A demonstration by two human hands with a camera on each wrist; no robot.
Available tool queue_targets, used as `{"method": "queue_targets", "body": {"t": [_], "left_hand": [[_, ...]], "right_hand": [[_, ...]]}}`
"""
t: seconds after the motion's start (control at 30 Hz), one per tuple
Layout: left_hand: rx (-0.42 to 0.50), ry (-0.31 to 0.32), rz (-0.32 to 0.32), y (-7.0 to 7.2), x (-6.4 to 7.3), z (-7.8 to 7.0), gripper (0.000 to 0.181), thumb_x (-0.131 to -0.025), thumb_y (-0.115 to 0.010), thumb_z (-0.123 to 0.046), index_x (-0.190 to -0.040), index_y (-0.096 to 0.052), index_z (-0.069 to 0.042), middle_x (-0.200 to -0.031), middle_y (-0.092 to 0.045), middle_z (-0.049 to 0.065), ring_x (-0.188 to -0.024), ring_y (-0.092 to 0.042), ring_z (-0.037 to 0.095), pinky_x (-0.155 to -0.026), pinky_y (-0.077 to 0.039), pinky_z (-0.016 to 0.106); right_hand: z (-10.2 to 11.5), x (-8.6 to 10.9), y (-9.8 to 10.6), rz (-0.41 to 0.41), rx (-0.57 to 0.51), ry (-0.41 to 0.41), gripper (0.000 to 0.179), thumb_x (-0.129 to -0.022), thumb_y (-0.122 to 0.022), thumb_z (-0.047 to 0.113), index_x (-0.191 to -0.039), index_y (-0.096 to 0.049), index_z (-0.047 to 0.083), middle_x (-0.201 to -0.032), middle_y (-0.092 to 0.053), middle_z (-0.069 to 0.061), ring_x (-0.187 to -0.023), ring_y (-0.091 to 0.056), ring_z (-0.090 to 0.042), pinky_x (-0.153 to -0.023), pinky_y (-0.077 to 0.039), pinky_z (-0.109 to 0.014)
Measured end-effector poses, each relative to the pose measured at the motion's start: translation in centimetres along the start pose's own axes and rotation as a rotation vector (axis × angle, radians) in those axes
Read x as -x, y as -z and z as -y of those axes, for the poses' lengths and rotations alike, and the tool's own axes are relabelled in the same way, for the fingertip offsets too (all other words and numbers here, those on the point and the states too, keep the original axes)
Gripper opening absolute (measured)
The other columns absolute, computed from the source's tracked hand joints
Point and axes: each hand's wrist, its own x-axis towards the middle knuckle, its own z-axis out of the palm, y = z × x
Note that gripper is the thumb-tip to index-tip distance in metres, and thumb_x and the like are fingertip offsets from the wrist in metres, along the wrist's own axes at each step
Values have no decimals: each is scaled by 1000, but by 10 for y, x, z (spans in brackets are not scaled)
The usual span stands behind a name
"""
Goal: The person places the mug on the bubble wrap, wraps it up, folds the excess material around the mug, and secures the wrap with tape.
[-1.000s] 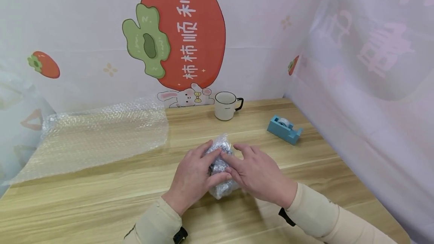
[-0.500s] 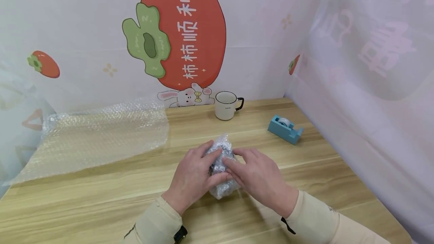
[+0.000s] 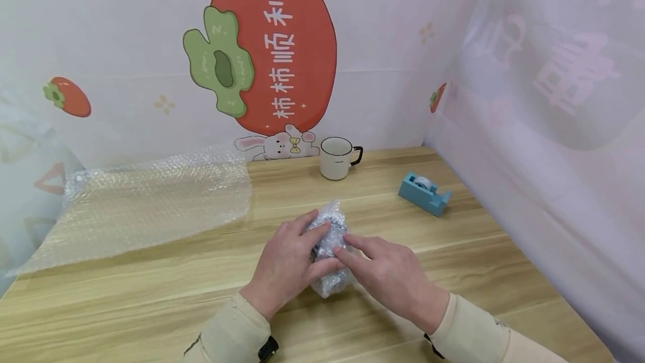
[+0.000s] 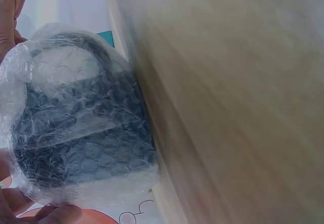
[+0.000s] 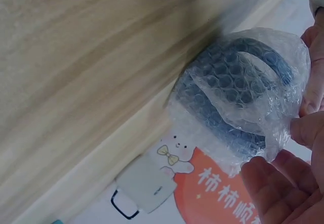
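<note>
A dark blue object with a curved, handle-like part, wrapped in bubble wrap, stands on the wooden table; its exact kind is blurred by the wrap. My left hand holds the bundle from the left, fingers over its far top and thumb across the near part. From the right, my right hand pinches the top of the wrap between thumb and fingers. Dark sides show through the wrap in the left wrist view, with fingers at its edge. The right wrist view shows the right hand's fingers touching the wrap's folded edge.
A loose sheet of bubble wrap lies at the table's back left. Behind the bundle stands a white mug with a black handle. A blue tape dispenser sits to the right. Printed cloth hangs behind the table.
My right hand has slid a little toward me and to the right along the bundle, its index finger drawing back from the far end. The left hand and the bundle stay almost still.
</note>
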Motion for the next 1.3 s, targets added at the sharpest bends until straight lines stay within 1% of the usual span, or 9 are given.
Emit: {"method": "queue_targets", "body": {"t": [0.17, 0.3, 0.43, 0.6, 0.7, 0.9, 1.07, 1.2, 1.3], "left_hand": [[-7, -34, -26, -1, 3, 1, 76, -88, -68, -71, -139, -69, -15, -151, -57, 17, -120, -68, 34, -95, -59, 48], [-84, -128, -49, -2, 5, 0, 75, -91, -65, -69, -139, -68, -11, -152, -58, 13, -117, -70, 33, -94, -60, 45], [-206, -207, -11, 2, 2, -1, 75, -96, -59, -68, -143, -64, -11, -148, -62, 8, -119, -70, 29, -98, -59, 43], [-260, -236, 15, 7, -2, -1, 72, -97, -56, -68, -141, -66, -12, -146, -64, 6, -119, -70, 28, -99, -58, 42], [-252, -237, 19, 7, -3, -1, 70, -97, -57, -67, -140, -67, -12, -145, -64, 6, -121, -69, 26, -102, -57, 43], [-180, -190, 16, 3, 0, 0, 75, -95, -61, -68, -143, -64, -10, -148, -62, 8, -124, -68, 27, -103, -56, 42], [-209, -198, 17, 5, -1, -2, 76, -96, -58, -68, -143, -63, -9, -149, -61, 9, -122, -68, 28, -101, -57, 42], [-214, -177, 91, 8, -2, -3, 78, -99, -49, -70, -147, -60, -9, -153, -57, 9, -127, -65, 29, -105, -55, 43], [-115, -96, 156, 9, -2, -5, 78, -101, -46, -70, -150, -57, -10, -158, -52, 7, -134, -60, 31, -111, -49, 45]], "right_hand": [[2, 1, -2, -14, 10, 11, 42, -81, -87, 13, -121, -75, 19, -119, -74, -8, -89, -77, -19, -66, -63, -31], [5, 4, -3, -19, 4, 6, 47, -77, -90, 12, -121, -75, 19, -119, -73, -8, -91, -76, -19, -67, -63, -31], [5, 4, -3, -30, 12, 8, 48, -76, -91, 11, -121, -76, 18, -119, -73, -7, -91, -76, -18, -66, -62, -30], [4, 0, -3, -27, 22, 7, 50, -75, -92, 12, -121, -75, 18, -118, -74, -7, -89, -76, -18, -65, -62, -29], [4, -1, -3, -26, 23, 7, 51, -73, -93, 12, -121, -74, 18, -119, -73, -6, -89, -76, -18, -67, -62, -29], [4, 1, -4, -33, 29, 11, 42, -79, -89, 13, -118, -74, 17, -120, -74, -7, -88, -76, -18, -67, -62, -30], [5, 2, -4, -30, 34, 6, 43, -78, -90, 13, -118, -74, 17, -119, -73, -7, -86, -75, -18, -65, -61, -29], [5, 1, -4, -29, 40, 0, 45, -76, -91, 13, -117, -74, 18, -119, -73, -6, -87, -75, -18, -64, -61, -29], [5, 3, -4, -30, 41, -6, 45, -76, -91, 11, -117, -74, 18, -119, -74, -7, -87, -76, -18, -64, -61, -29]]}}
